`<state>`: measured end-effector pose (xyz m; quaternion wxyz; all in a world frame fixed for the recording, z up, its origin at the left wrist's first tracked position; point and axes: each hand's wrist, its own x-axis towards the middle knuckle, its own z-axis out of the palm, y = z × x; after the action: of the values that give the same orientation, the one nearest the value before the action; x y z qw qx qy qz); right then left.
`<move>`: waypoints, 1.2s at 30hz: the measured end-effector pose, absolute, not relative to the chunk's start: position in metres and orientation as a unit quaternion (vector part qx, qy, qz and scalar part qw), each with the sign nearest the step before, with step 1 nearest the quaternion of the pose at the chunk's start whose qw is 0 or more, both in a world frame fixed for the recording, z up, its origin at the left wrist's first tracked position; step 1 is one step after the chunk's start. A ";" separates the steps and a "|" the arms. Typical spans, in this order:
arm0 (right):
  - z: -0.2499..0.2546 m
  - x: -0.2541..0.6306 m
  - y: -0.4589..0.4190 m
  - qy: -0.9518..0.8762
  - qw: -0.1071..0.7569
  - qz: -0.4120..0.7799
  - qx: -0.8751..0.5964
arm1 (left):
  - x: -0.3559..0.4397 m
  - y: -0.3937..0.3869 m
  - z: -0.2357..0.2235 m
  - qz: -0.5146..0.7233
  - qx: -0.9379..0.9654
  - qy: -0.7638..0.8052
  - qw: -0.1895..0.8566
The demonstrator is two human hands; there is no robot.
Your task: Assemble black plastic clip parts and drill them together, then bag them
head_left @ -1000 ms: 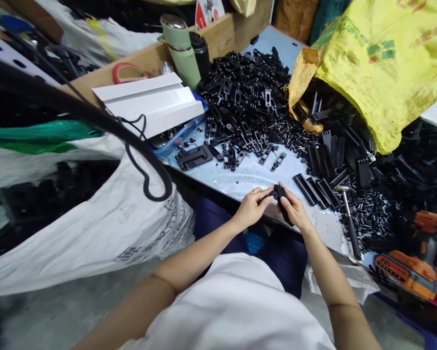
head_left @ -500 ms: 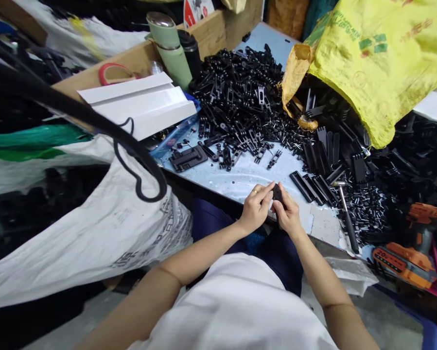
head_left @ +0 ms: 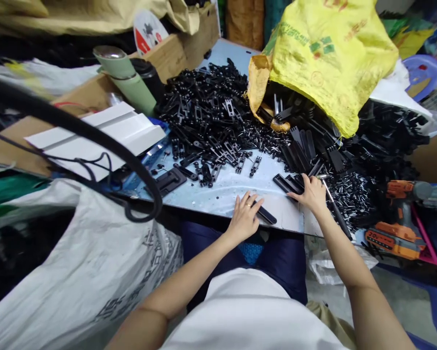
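My left hand (head_left: 243, 218) lies at the table's front edge with its fingers spread, a ring on one of them. Its fingertips rest at a flat black bar (head_left: 268, 215) that lies on the table, partly covered by the hand. My right hand (head_left: 313, 195) reaches over a short row of black bars (head_left: 284, 183), thumb and forefinger apart. It touches or hovers just above them; which one I cannot tell. Beside it lies a hammer (head_left: 338, 210) with a dark grip.
A heap of black plastic parts (head_left: 203, 107) covers the back. Small screws or pins (head_left: 357, 197) spread at right, near an orange cordless drill (head_left: 396, 223). A yellow sack (head_left: 323, 58) spills black parts. A green flask (head_left: 125, 78) and white carton (head_left: 105, 136) stand left.
My hands were together holding a dark piece; now they are apart. A black bar lies flat by my left hand, and my right hand has moved right to the row of bars.
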<state>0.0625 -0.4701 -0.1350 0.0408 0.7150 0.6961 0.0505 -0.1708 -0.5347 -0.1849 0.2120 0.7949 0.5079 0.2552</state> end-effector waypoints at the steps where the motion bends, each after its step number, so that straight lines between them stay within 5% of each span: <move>1: -0.134 0.062 -0.471 0.700 0.052 0.044 0.711 | -0.172 -0.531 -0.180 0.219 0.831 0.468 0.205; 6: -0.128 0.053 -0.480 0.689 0.082 0.013 0.720 | -0.175 -0.515 -0.171 0.125 0.916 0.346 0.159; 18: -0.138 0.061 -0.483 0.746 0.114 -0.055 0.654 | -0.175 -0.510 -0.179 0.123 0.939 0.305 0.098; 24: -0.146 0.058 -0.495 0.749 0.025 -0.057 0.659 | -0.175 -0.511 -0.182 0.142 0.938 0.302 0.090; 32: -0.077 0.140 -0.423 0.584 -0.177 0.085 0.787 | -0.172 -0.508 -0.181 0.121 0.941 0.309 0.071; 36: -0.096 0.187 -0.399 0.420 -0.187 -0.015 0.888 | -0.165 -0.508 -0.176 0.101 0.933 0.338 0.069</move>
<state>0.1870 -0.3991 -0.0965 -0.1873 0.8877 0.4204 -0.0154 -0.1645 -0.5079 -0.1756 0.0692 0.9332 0.3376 0.1015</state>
